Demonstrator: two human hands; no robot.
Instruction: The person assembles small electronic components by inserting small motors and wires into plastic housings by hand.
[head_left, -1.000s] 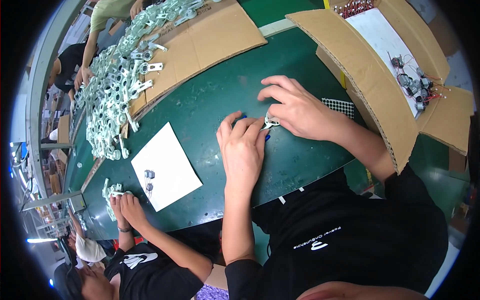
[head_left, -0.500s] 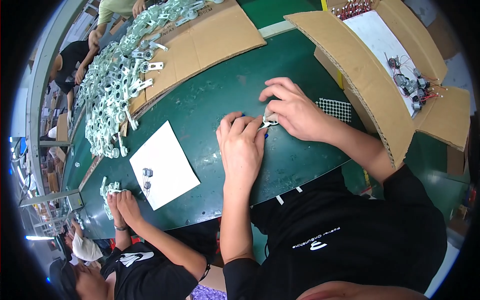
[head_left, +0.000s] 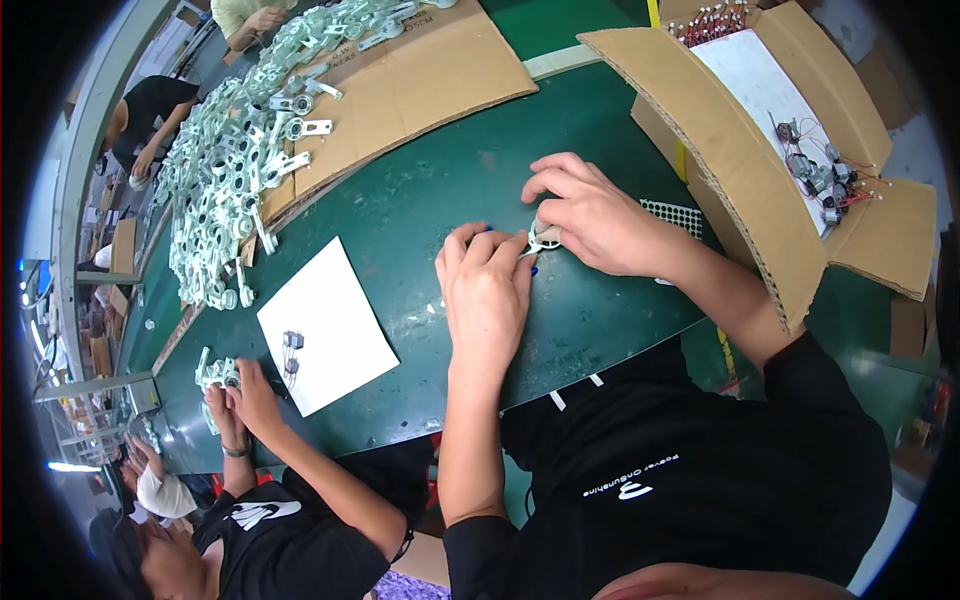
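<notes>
Between my two hands is a small pale-green plastic part with a ring-shaped end [head_left: 545, 240], low over the green table. My left hand [head_left: 484, 290] grips its narrow end, fingers bent and pressed together. Curled over the ring, my right hand [head_left: 600, 225] has its thumb and fingertips at the rim. Whether those fingertips also hold something small cannot be made out. Tiny blue bits [head_left: 534, 271] peek out beside my left fingers; most of whatever they belong to is hidden. Partly behind my right wrist lies a white sheet of round black pads [head_left: 676, 214].
An open cardboard box [head_left: 700, 150] at right holds small wired motors [head_left: 820, 180]. Pale-green parts [head_left: 225, 190] are heaped far left beside flat cardboard [head_left: 420, 75]. White paper [head_left: 328, 330] carries motors. A co-worker's hands [head_left: 245, 400] handle similar parts at left.
My hands stay almost in place on the part; slightly more of its ring shows beside my right fingers. The co-worker's hands at left have shifted a little.
</notes>
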